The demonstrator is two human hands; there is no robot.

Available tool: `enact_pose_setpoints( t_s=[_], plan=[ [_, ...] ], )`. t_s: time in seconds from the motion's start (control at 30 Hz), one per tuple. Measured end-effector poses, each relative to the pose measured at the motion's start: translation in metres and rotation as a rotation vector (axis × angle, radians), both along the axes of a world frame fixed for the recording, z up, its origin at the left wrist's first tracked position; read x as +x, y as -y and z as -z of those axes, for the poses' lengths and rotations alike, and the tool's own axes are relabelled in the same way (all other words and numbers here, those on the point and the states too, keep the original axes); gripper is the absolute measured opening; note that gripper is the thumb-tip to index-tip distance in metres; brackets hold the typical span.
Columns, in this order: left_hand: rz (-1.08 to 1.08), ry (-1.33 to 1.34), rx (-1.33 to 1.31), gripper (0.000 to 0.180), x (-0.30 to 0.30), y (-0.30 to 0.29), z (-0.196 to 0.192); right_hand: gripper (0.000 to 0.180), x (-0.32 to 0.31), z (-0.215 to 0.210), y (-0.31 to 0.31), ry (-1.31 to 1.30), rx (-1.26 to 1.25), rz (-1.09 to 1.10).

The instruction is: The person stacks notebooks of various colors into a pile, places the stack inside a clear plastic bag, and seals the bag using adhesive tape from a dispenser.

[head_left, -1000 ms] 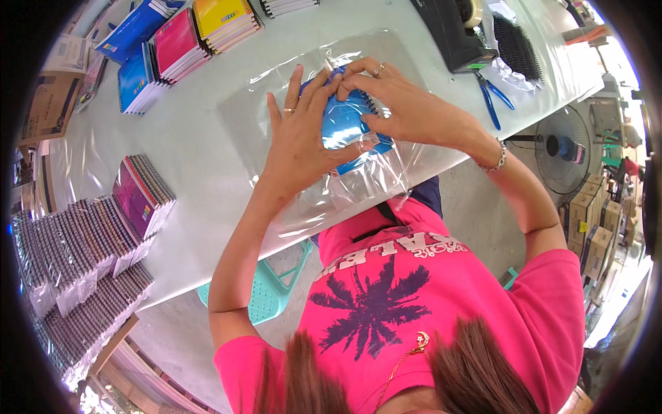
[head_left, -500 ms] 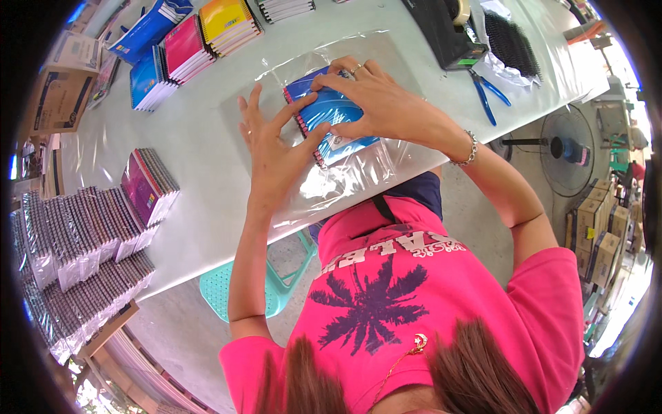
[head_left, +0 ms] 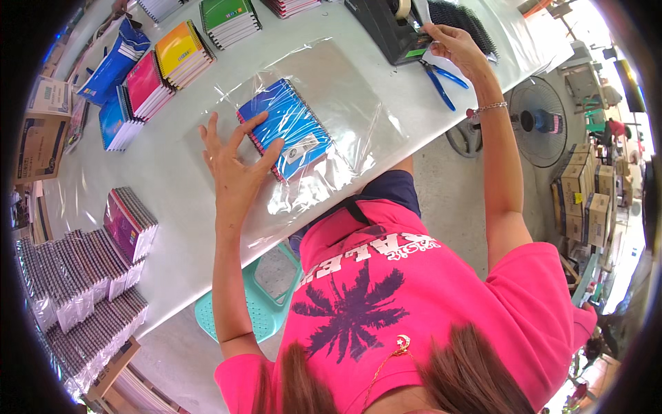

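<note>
Head view: left hand [head_left: 234,162] lies flat and spread, fingers open, pressing the near-left corner of the blue spiral notebook [head_left: 286,134] through the clear plastic wrap [head_left: 345,110] spread at the near edge of the white table [head_left: 172,179]. The notebook's long axis runs diagonally away from this hand. Right hand [head_left: 452,45] reaches far right, fingertips pinched at the black tape dispenser [head_left: 389,27], blue pliers [head_left: 438,76] just beside it; stacked coloured notebooks [head_left: 176,55] line the far edge
</note>
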State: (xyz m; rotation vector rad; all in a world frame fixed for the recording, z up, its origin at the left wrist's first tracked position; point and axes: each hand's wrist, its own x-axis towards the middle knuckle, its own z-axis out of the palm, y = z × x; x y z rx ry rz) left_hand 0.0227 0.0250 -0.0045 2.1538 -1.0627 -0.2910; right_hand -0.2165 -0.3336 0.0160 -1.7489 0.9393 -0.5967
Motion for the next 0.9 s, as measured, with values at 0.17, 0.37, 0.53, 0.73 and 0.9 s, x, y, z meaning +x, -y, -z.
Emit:
enact_pose_setpoints(
  t_s=[0.17,0.37,0.53,0.73,0.9],
  plan=[
    [0.002,-0.001,-0.001,0.050,0.000,0.000,0.000,0.039,0.006,0.000,0.011,-0.075,0.023,0.003],
    [-0.022,0.000,-0.023,0.049,0.001,-0.001,0.002,0.028,0.004,0.010,-0.027,0.231,0.129,0.137],
    [-0.004,0.028,-0.029,0.049,0.002,0.001,0.005,0.022,-0.023,0.023,-0.042,0.257,0.282,0.149],
    [0.005,0.032,-0.050,0.050,0.003,-0.001,0.002,0.019,-0.010,0.016,-0.066,-0.315,-0.127,0.272],
    [0.000,0.013,-0.040,0.051,0.005,-0.003,0.002,0.015,0.077,-0.020,-0.138,-0.006,0.035,-0.457]
  ],
)
